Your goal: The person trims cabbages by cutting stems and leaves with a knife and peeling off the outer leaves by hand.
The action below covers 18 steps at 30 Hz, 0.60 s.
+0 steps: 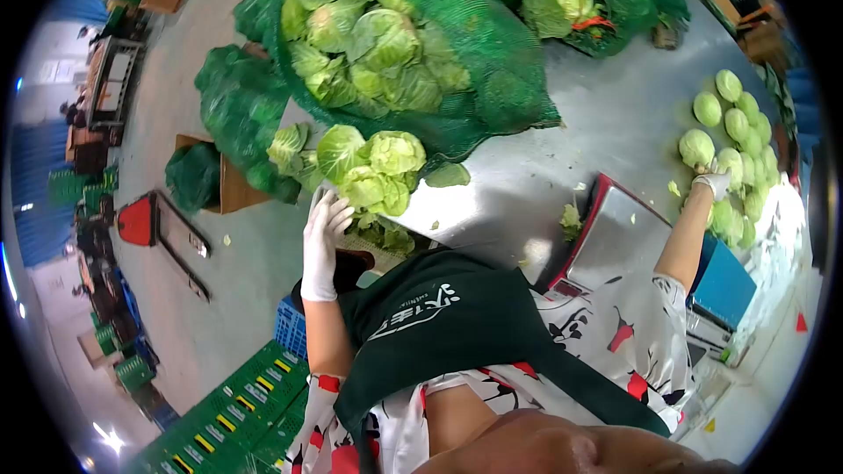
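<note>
1. Round pale-green cabbages (706, 109) are heaped, seemingly trimmed, at white-gloved right hand (716, 181), grip unclear.
2. Leafy green cabbages (385, 38) are apparently left in green netting (505, 53).
3. Flat grey object (323, 190) is held in white-gloved left hand (326, 226).

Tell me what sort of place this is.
Probably a produce sorting or packing area: there's a big green mesh sack full of cabbages, a flat weighing scale, and what looks like a red pallet jack off to the left.

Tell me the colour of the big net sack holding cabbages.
The net sack is green, shown in the head view.
</note>
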Tool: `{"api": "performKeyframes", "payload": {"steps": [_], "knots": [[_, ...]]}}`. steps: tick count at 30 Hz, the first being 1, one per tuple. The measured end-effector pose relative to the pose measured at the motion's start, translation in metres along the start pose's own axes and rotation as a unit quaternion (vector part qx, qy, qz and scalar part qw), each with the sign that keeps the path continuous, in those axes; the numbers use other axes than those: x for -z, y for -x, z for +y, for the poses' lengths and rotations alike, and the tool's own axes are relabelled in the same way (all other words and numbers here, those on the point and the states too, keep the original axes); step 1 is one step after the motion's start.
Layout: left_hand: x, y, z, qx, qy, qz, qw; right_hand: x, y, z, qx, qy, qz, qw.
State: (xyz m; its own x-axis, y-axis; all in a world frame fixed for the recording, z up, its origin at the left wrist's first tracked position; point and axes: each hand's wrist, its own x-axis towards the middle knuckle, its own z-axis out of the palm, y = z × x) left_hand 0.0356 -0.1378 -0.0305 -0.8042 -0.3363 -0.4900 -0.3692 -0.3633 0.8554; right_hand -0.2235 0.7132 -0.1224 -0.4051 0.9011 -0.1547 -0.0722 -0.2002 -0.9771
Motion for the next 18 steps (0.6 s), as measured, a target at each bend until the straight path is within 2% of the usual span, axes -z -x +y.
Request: {"api": "performKeyframes", "payload": {"steps": [1,4,6,7,8,9,10,11,12,14,17,18], "knots": [[-0.001,-0.003,-0.001,-0.008,-0.016,0.003,1.0,-0.025,0.052,-0.017,-0.056,-0.088,0.022,0.994],[-0.01,-0.022,0.003,-0.017,-0.08,0.031,0.996,-0.09,0.166,-0.027,0.086,0.046,-0.149,0.984],[-0.019,-0.041,0.011,-0.037,-0.127,0.019,0.991,-0.122,0.276,-0.042,0.164,0.125,-0.308,0.929],[-0.028,-0.054,0.016,-0.05,-0.15,0.013,0.987,-0.132,0.322,-0.047,0.102,0.174,-0.364,0.909],[-0.037,-0.069,0.021,-0.064,-0.174,0.007,0.983,-0.139,0.346,-0.028,0.096,0.193,-0.436,0.874],[-0.044,-0.089,0.024,-0.108,-0.206,0.007,0.973,-0.145,0.376,-0.005,0.114,0.154,-0.51,0.839],[-0.051,-0.111,0.026,-0.151,-0.238,0.006,0.959,-0.147,0.407,0.005,0.083,0.151,-0.578,0.798],[-0.067,-0.124,0.038,-0.19,-0.285,0.018,0.939,-0.15,0.44,-0.004,-0.071,0.226,-0.596,0.767],[-0.075,-0.145,0.048,-0.257,-0.404,0.037,0.877,-0.149,0.464,0.0,-0.074,0.217,-0.622,0.749],[-0.106,-0.175,0.076,-0.381,-0.504,0.067,0.772,-0.144,0.498,0.017,-0.095,0.201,-0.657,0.72],[-0.148,-0.22,0.104,-0.355,-0.57,0.064,0.738,-0.125,0.525,0.031,-0.155,0.21,-0.662,0.702],[-0.16,-0.231,0.11,-0.327,-0.587,0.058,0.738,-0.119,0.529,0.031,-0.128,0.264,-0.658,0.693]]}}
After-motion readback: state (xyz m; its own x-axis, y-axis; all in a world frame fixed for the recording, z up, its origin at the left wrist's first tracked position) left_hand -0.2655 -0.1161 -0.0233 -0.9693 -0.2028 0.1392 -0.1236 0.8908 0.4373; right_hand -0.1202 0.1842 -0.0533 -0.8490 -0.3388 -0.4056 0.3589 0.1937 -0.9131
